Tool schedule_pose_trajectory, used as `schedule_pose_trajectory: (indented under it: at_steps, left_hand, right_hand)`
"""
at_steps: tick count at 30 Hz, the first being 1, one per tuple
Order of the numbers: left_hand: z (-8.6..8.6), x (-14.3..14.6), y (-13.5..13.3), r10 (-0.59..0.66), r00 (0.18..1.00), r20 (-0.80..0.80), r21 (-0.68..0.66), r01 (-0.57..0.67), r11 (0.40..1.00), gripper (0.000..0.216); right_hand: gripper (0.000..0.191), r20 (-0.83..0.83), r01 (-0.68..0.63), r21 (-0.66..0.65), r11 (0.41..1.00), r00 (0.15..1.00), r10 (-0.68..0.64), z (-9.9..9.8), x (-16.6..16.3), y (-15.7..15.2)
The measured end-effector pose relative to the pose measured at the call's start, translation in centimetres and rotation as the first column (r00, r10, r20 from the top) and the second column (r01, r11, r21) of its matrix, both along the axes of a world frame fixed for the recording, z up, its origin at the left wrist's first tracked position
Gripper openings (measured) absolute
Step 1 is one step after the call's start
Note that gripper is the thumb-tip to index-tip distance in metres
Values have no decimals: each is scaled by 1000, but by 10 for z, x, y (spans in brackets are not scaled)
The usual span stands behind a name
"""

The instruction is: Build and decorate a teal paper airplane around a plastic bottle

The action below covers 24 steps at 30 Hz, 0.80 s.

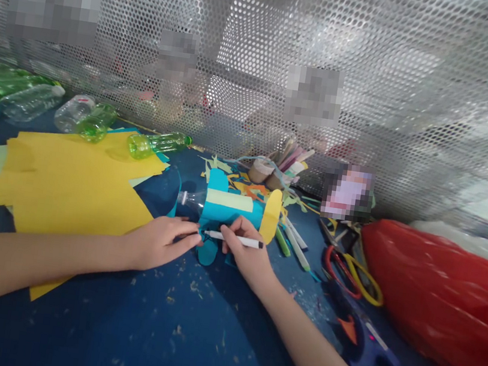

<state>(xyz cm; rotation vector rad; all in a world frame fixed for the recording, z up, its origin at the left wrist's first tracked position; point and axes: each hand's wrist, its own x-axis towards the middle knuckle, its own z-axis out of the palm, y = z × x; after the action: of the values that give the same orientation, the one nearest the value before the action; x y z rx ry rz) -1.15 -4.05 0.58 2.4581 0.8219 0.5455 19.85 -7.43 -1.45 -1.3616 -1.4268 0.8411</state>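
Note:
A clear plastic bottle wrapped in blue paper (226,207) lies on its side on the blue table (151,327), with pale yellow strips and a yellow paper piece (271,216) stuck to it. My right hand (246,255) is closed around a white marker pen (239,240), held level with its tip pointing left at the blue paper. My left hand (158,240) lies flat, fingers stretched out, pressing a blue paper piece (207,252) at the bottle's near side.
Yellow paper sheets (66,182) cover the table's left. Green and clear bottles (93,120) lie along the perforated metal wall (288,62). Scissors (349,276), pens, cups with sticks (273,172), a glue gun (361,345) and a red plastic bag (440,301) crowd the right.

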Motion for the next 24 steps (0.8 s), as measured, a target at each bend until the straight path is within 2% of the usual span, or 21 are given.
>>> schedule_pose_trajectory:
  at_steps: [24]
  left_hand:
    - [0, 0, 1, -8, 1000, 25, 2, 8, 1000, 42]
  right_hand:
    - [27, -29, 6, -12, 1000, 1000, -6, 2, -1, -1]
